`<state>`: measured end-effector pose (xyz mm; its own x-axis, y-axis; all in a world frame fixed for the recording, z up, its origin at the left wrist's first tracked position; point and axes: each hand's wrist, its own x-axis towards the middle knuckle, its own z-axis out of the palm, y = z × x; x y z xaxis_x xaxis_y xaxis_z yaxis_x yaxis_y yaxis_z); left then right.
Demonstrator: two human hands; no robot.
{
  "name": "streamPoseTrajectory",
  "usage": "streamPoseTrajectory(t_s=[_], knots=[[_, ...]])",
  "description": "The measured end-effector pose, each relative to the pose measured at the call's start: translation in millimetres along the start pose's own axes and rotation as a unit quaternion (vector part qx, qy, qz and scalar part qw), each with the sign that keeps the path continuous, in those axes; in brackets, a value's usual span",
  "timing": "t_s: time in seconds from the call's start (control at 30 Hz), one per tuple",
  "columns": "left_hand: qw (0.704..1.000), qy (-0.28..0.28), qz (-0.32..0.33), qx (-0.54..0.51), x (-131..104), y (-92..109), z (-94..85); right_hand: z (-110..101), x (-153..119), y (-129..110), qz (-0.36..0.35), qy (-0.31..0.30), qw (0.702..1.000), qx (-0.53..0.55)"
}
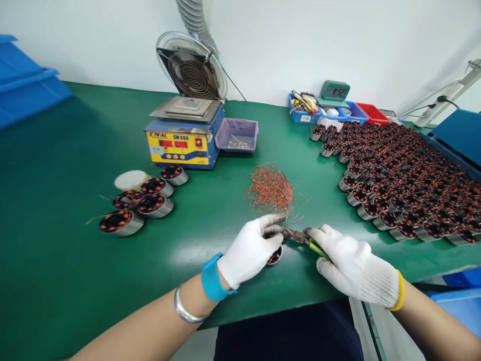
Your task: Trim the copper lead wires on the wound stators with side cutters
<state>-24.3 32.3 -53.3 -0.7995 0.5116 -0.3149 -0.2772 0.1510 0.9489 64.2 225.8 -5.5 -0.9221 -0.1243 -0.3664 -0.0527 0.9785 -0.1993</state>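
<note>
In a white glove with darkened fingertips, my left hand is wrapped round a small motor stator, a metal ring with copper windings, near the table's front edge. My right hand, also gloved, grips cutting pliers with green handles. The pliers' jaws meet the fingertips of my left hand at the stator's upper side; what lies between the jaws is too small to tell. Just beyond my hands lies a pile of copper wire bits.
Several stators and a white round lid stand at the left. Behind are a blue-yellow solder pot and a purple tray. Many stators cover the right side, with small bins and a clock behind.
</note>
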Motion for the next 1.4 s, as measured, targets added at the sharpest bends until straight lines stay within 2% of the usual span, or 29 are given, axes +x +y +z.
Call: streamPoseTrajectory(t_s=[0.2,0.43,0.5,0.57,0.63,0.7,0.73,0.8,0.87,0.93,1.0,1.03,1.1,1.17,1.2,1.23,1.33,1.4], knots=[[1.0,-0.001,0.012,0.006,-1,0,-0.7,-4,0,-2,0.006,-0.015,1.0,0.02],[0.999,-0.003,0.019,0.027,0,-2,0.0,5,4,2,-0.027,0.017,0.998,0.063],[0.998,-0.006,0.021,0.059,-2,0,0.2,9,4,3,-0.035,0.023,0.997,0.067],[0.989,0.006,0.033,0.147,-5,6,-0.4,11,4,3,-0.039,0.03,0.997,0.059],[0.954,0.036,0.056,0.291,-9,15,-2.0,14,2,2,-0.019,0.04,0.999,0.023],[0.897,0.046,0.058,0.436,-13,24,-4.3,18,0,3,0.03,0.046,0.997,-0.048],[0.87,0.034,0.047,0.489,-15,27,-5.5,20,-1,5,0.058,0.047,0.993,-0.089],[0.837,-0.005,0.02,0.547,-16,30,-7.6,25,-2,10,0.097,0.06,0.981,-0.154],[0.826,-0.036,0.029,0.562,-16,27,-8.7,30,-4,18,0.096,0.102,0.975,-0.172],[0.816,-0.067,0.09,0.568,-16,19,-8.5,31,-5,23,0.058,0.162,0.977,-0.124],[0.786,-0.111,0.183,0.58,-15,11,-6.9,27,-4,21,0.016,0.194,0.981,-0.007],[0.767,-0.133,0.231,0.583,-15,7,-5.6,23,-3,18,0.005,0.178,0.982,0.067],[0.739,-0.164,0.309,0.575,-16,1,-2.3,15,3,9,-0.004,0.072,0.978,0.196],[0.74,-0.18,0.339,0.552,-17,-1,1.6,9,12,-1,0.001,-0.041,0.965,0.258],[0.75,-0.179,0.335,0.541,-17,-1,3.5,9,16,-5,0.002,-0.067,0.959,0.275],[0.763,-0.171,0.319,0.536,-18,0,5.4,10,19,-7,0.003,-0.069,0.954,0.291],[0.797,-0.113,0.227,0.548,-20,5,8.0,21,22,-9,0.011,-0.022,0.928,0.373],[0.818,-0.106,0.17,0.54,-22,12,4.4,29,17,-7,0.031,0.004,0.912,0.409]])
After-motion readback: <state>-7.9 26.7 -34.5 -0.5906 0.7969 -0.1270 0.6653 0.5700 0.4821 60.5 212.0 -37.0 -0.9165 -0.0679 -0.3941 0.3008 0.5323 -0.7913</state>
